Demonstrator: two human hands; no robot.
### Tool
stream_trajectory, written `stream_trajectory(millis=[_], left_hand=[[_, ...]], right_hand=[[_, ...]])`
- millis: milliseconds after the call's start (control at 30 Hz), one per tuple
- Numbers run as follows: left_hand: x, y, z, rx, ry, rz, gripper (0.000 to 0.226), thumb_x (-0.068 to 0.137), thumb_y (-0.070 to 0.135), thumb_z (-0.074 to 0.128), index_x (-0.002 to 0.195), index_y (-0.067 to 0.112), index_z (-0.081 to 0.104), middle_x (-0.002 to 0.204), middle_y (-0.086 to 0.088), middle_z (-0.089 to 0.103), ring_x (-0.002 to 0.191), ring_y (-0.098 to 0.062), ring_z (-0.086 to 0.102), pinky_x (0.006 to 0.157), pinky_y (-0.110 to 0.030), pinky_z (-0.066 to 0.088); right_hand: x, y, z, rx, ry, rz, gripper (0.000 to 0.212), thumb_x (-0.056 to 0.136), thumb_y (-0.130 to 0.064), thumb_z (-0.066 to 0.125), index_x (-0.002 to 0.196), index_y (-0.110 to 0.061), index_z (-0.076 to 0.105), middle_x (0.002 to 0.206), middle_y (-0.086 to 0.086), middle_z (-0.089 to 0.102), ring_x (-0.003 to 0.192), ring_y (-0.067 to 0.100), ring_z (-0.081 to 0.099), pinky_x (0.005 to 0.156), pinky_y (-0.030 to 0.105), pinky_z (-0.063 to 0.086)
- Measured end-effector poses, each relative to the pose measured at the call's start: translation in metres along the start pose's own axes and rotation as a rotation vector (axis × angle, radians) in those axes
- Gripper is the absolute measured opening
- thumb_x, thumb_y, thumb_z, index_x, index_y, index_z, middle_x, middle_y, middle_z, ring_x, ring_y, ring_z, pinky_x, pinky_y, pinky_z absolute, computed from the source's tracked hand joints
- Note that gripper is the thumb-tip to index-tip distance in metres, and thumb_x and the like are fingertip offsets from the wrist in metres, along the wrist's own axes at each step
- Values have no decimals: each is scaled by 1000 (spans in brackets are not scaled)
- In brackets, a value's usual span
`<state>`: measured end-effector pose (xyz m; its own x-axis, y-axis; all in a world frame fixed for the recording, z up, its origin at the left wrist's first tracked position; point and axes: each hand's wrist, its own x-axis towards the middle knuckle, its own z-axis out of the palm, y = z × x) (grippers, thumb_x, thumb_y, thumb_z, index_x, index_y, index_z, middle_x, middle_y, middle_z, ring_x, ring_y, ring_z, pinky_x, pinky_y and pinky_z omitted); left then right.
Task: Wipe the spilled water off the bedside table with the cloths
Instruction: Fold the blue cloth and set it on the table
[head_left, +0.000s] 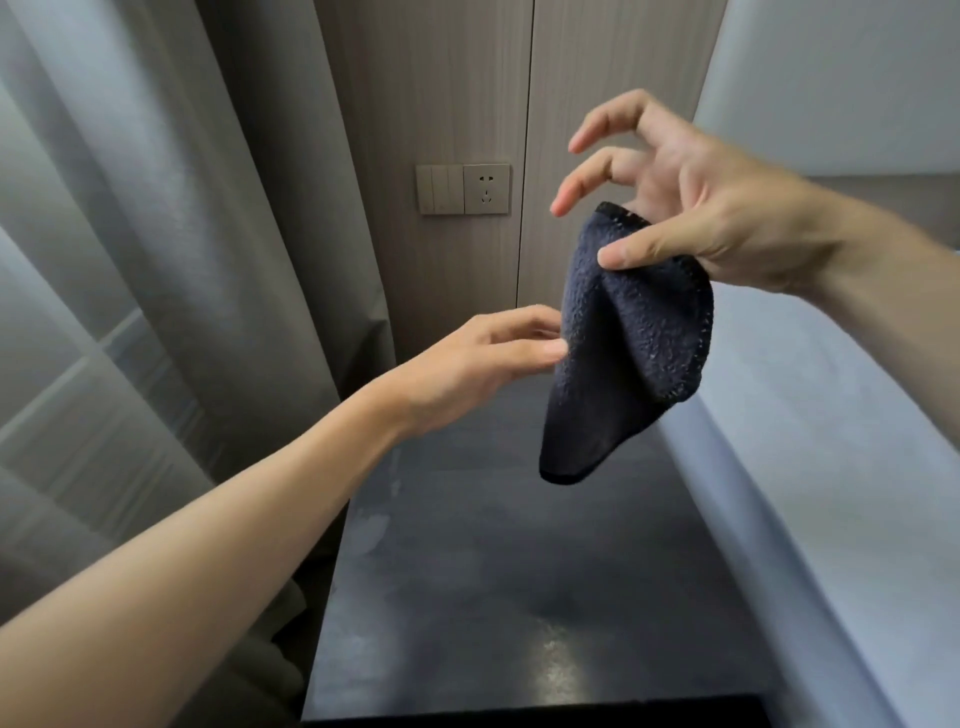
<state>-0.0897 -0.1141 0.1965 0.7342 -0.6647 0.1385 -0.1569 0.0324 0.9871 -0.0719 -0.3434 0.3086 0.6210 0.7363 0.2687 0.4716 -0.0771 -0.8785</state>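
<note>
Right hand (696, 202) raised, thumb pinching, left hand (467, 364) outstretched, seemingly loose

At centre right of the frame, the right hand (691, 208) pinches the top of a dark blue cloth (628, 343), which hangs above the dark bedside table (493, 597). The left hand (483, 358), at centre, touches the cloth's left edge with its fingertips (550, 347).
</note>
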Motion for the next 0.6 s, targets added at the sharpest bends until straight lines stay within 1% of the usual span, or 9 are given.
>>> stream_trajectory(millis=[67,133,200,267,367,433,500,533,600], left_hand=[[7,9,13,-19,2,24,39,93,14,66,129,-1,59,129,-19,65,122,-29,60,109,-47,45],[10,14,21,-65,25,2,37,94,7,65,130,2,60,127,-16,67,119,-30,63,104,-43,49],[13,18,25,-136,35,-54,37,93,5,61,130,5,60,123,-13,67,117,-29,64,104,-43,50],[14,21,28,-150,41,-109,38,92,5,59,130,5,59,122,-12,68,115,-27,65,102,-41,51],[16,25,32,19,25,-122,36,97,3,57,133,5,58,127,-14,68,117,-25,66,100,-34,53],[16,24,34,81,19,-115,35,99,3,56,134,4,56,130,-19,65,120,-28,64,102,-36,51],[15,21,35,-26,33,-126,36,100,1,53,136,1,53,132,-23,62,124,-34,60,105,-42,49],[14,20,35,-110,43,-133,36,101,2,52,137,2,52,131,-22,63,124,-35,60,105,-43,50],[15,17,33,-250,62,-137,30,101,5,53,131,6,56,122,-14,67,116,-31,65,100,-42,53]], right_hand=[[2,-2,-3,3,1,23,63,83,11,64,130,-25,42,124,13,56,78,24,60,73,38,59],[1,-1,-11,-8,14,58,68,82,11,65,134,-27,43,127,13,57,79,22,60,75,36,59],[0,3,-20,-24,16,123,72,80,11,69,136,-27,45,131,14,57,82,21,61,76,32,58],[0,10,-26,-40,9,198,67,79,8,68,136,-22,48,135,18,57,87,18,63,77,29,57],[0,23,-25,-94,-10,266,59,80,7,67,133,-16,53,137,18,57,96,14,64,79,25,55],[-1,32,-23,-161,-4,272,56,82,8,68,132,-14,55,135,15,58,98,13,63,83,27,56],[-4,40,-18,-210,52,275,49,87,6,69,129,-17,59,131,10,61,99,19,62,89,34,55],[-6,44,-15,-242,111,272,43,89,1,70,126,-21,61,129,6,63,101,21,63,92,35,54],[-14,54,-6,-312,318,295,27,93,-16,71,117,-28,64,122,1,65,103,18,65,92,33,53]])
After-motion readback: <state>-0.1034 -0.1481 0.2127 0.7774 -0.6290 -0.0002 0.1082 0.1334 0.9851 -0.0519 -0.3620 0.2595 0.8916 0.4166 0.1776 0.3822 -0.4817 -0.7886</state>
